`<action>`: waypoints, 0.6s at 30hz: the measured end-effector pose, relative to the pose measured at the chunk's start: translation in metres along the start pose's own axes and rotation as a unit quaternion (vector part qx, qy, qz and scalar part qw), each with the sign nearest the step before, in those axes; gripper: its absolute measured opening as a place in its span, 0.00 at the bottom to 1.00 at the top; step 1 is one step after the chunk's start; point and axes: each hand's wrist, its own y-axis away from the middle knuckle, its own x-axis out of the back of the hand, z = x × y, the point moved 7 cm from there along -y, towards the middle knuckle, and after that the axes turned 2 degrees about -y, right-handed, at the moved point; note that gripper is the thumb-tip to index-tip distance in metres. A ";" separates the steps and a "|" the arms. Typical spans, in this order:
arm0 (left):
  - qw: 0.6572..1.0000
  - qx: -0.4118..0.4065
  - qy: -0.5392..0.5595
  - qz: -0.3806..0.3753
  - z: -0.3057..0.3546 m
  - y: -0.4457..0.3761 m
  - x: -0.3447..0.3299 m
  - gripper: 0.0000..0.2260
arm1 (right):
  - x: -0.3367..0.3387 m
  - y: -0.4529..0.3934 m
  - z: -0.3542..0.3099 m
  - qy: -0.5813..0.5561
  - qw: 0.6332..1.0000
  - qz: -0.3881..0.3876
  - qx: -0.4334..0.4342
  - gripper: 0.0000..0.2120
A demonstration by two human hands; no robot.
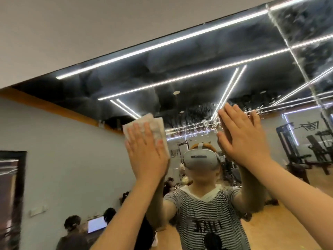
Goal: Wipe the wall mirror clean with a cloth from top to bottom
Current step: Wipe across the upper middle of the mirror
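Both arms raised to the wall mirror (180, 73), which fills most of the view below a pale strip of wall along its slanted top edge

Left hand (146, 150) flat, fingers straight and spread, pressing a white folded cloth (155, 126) against the glass; cloth showing above and to the right of the fingertips, partly covered by the palm; no curl round the cloth, only a flat press

Right hand (239, 136) also flat on the glass, fingers straight and together, holding nothing, met by its own reflection just to its left

Cloth at about mid-height of the frame, well below the mirror's top edge, left of the reflected headset (201, 157)

Speckled droplets or smears (200, 123) on the glass between the two hands and further right, along a vertical seam (295, 58) between mirror panels

Reflected in the glass: a person in a striped T-shirt (207, 217) with a white headset, bright ceiling light strips (162, 46) on a dark ceiling, gym machines (310, 147) at right on a wooden floor, seated people and a lit laptop screen (96, 224) at lower left, a dark-framed doorway (10, 195) at far left
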 end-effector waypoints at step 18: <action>0.998 -0.042 0.031 0.033 0.055 0.004 -0.002 0.29 | 0.046 0.012 0.069 0.011 0.999 0.014 0.043 0.22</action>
